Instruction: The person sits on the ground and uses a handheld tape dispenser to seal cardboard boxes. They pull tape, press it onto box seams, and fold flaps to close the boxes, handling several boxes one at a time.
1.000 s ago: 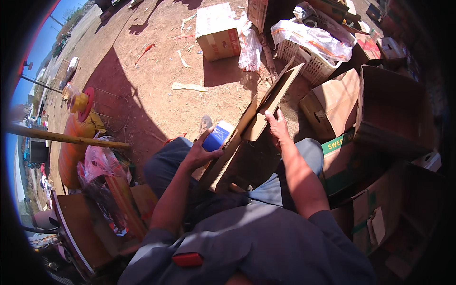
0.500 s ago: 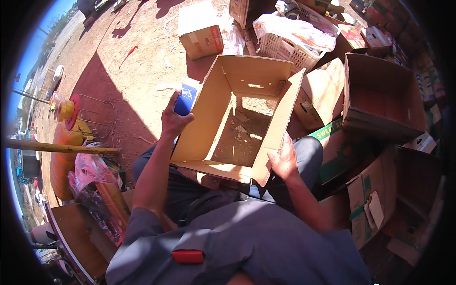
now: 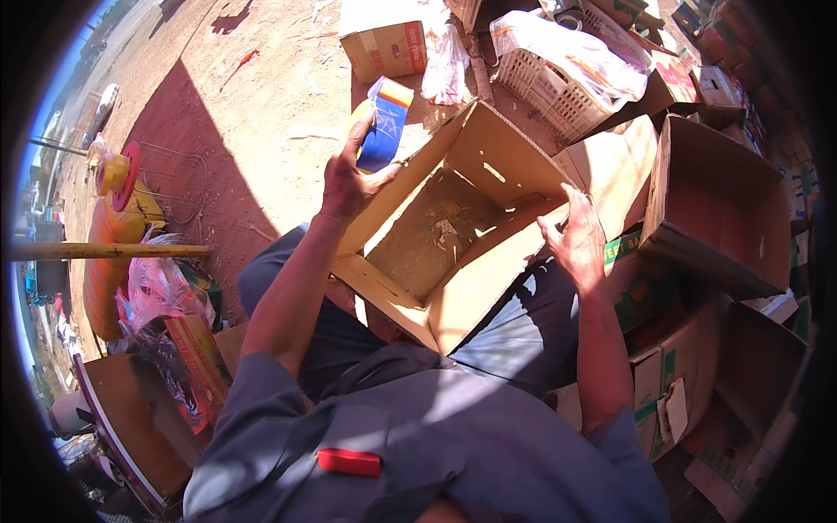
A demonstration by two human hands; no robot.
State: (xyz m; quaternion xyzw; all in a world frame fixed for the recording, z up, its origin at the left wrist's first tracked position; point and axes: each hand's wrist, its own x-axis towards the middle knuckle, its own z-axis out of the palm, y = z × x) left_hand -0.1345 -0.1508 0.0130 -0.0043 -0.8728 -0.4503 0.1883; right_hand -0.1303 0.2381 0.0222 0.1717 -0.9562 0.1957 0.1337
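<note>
And there, out to the left, a blue object [image 3: 384, 131] with an orange band was gripped in the left hand [image 3: 347, 183], thumb on one side and fingers on the other, its upper end pointed away from the body. Just beneath that thumb, the near-left wall of an open carton [image 3: 501, 170] was passed closely, though contact could not be told. The carton was tilted, set askew over the lap between the dark trouser legs [image 3: 283, 270], its mouth turned up to the head camera. Across at its right corner, the right hand [image 3: 577, 240] was spread, thumb parted from fingers; whether the cardboard was touched could not be told. Beyond, a white crate [image 3: 536, 87] was topped by a white plastic bag [image 3: 575, 48], and to its left a printed carton [image 3: 384, 52] was lit by sun. On the right, a darker open box [image 3: 711, 261] was stacked among others. Far left, a yellow pole [image 3: 113, 251] was seen above pinkish plastic [image 3: 166, 283].
</note>
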